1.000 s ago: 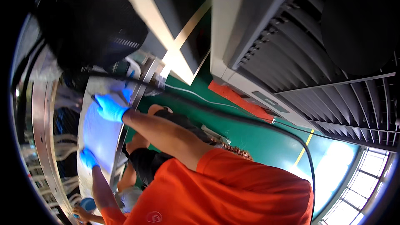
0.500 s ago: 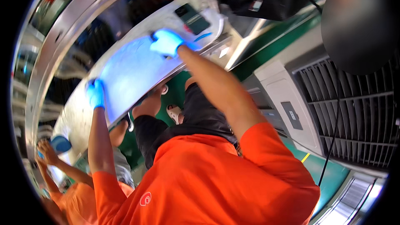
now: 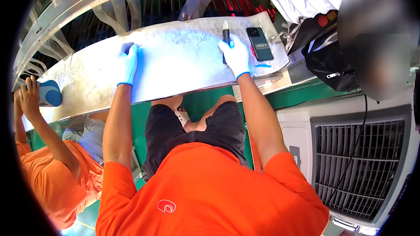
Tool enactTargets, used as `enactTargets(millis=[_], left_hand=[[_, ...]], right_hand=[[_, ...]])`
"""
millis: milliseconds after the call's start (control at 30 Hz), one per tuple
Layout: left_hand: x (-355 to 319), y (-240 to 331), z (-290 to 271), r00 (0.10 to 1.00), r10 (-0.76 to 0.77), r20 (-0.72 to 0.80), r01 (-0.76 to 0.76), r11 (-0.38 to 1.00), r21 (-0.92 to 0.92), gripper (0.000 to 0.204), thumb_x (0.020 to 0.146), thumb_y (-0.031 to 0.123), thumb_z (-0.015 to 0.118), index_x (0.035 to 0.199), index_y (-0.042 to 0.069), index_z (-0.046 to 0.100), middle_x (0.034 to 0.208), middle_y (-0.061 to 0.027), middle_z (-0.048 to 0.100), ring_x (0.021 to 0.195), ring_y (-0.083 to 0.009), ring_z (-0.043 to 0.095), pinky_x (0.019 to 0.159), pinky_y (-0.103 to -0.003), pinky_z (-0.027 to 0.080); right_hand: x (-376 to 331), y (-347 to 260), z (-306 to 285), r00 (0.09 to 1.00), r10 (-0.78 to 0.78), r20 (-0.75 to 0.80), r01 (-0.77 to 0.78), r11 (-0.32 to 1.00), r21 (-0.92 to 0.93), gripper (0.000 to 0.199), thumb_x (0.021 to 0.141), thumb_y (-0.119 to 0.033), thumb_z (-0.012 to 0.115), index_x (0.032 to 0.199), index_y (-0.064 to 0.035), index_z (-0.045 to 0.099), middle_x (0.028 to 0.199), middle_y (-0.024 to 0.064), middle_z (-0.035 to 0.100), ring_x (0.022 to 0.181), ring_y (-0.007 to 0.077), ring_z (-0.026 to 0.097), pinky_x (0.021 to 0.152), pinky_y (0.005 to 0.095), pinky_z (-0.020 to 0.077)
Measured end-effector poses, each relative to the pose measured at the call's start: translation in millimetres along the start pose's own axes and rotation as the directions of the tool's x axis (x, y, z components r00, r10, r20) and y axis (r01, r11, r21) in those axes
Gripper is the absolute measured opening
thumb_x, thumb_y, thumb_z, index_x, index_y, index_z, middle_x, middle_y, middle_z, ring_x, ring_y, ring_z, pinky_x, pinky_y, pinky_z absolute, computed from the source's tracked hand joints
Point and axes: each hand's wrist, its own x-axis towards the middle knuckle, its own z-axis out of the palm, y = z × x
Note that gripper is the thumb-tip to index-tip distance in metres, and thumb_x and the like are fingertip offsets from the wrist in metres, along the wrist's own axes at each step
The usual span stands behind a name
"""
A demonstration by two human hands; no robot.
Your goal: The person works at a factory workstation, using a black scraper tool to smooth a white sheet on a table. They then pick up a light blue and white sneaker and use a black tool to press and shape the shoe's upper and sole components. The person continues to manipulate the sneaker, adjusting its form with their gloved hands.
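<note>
Both my hands wear white gloves with blue cuffs and rest at the pale work board (image 3: 175,57). My right hand (image 3: 236,57) is closed round a knife-like tool (image 3: 225,32) with a black handle and a pale pointed tip facing away from me. My left hand (image 3: 127,65) lies on the board further left, thumb apart from the fingers. Its fingertips look dark, and no held thing can be made out there. Strong bluish light washes out much of the board's middle.
A dark phone (image 3: 260,43) and a small blue strip (image 3: 263,66) lie right of my right hand. On the left, a co-worker's hand (image 3: 29,98) touches a blue rounded object (image 3: 50,93). Dark rollers run behind the board; a black bag (image 3: 330,63) sits at right.
The view has turned and levelled, so the board now runs across the picture. The tool in my right hand shows plainly now. My left hand still lies on the board.
</note>
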Motion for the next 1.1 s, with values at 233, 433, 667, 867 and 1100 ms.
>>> enactTargets(millis=[233,433,667,867,1100], left_hand=[[-6.2,22.3,-4.1,0.998,-0.028,0.050,0.024,0.997,0.071,0.031,0.100,0.025,0.075,0.115,-0.001,0.079,0.106,-0.0164,0.081,0.098,-0.0265,0.075,0.092,-0.040,0.058],[-0.5,44.6,-10.0,0.977,0.117,0.176,-0.185,0.877,0.444,0.032,0.099,0.032,0.073,0.105,0.001,0.079,0.109,-0.0201,0.079,0.099,-0.0375,0.075,0.094,-0.044,0.057],[16.0,29.6,6.7,0.991,0.125,0.045,-0.133,0.931,0.339,0.032,0.097,0.033,0.075,0.097,0.001,0.080,0.097,-0.0206,0.079,0.093,-0.0390,0.075,0.090,-0.047,0.058],[18.3,-6.5,6.6,0.985,0.136,0.110,-0.148,0.983,0.111,0.024,0.099,0.022,0.073,0.100,-0.001,0.077,0.090,-0.0168,0.076,0.085,-0.0270,0.072,0.082,-0.043,0.058],[25.3,-10.3,3.5,0.988,0.098,0.123,-0.110,0.988,0.103,0.025,0.103,0.024,0.074,0.103,-0.001,0.078,0.090,-0.0118,0.076,0.084,-0.0188,0.069,0.084,-0.036,0.056]], right_hand=[[11.7,9.6,-8.5,0.975,0.160,0.156,-0.218,0.836,0.504,0.060,0.087,-0.027,0.091,0.136,0.0028,0.072,0.092,0.0085,0.072,0.079,0.0158,0.066,0.077,0.0352,0.0564],[1.7,3.4,4.1,1.000,0.030,0.006,-0.031,0.988,0.150,0.057,0.089,-0.030,0.089,0.136,-0.0007,0.073,0.088,0.0087,0.071,0.078,0.0182,0.067,0.078,0.0374,0.0572],[3.4,19.1,8.9,0.999,0.046,-0.012,-0.043,0.983,0.178,0.054,0.092,-0.029,0.088,0.135,-0.0011,0.073,0.088,0.0093,0.074,0.079,0.0194,0.070,0.078,0.0383,0.0587],[-3.3,2.2,4.9,1.000,0.012,0.006,-0.012,0.999,0.029,0.053,0.096,-0.031,0.086,0.136,-0.0017,0.070,0.089,0.0105,0.077,0.080,0.0224,0.073,0.077,0.0406,0.0599],[-1.8,-6.0,1.5,0.987,0.140,0.075,-0.150,0.977,0.149,0.046,0.096,-0.032,0.084,0.132,-0.0057,0.073,0.091,0.0120,0.078,0.078,0.0245,0.075,0.077,0.0411,0.0603]])
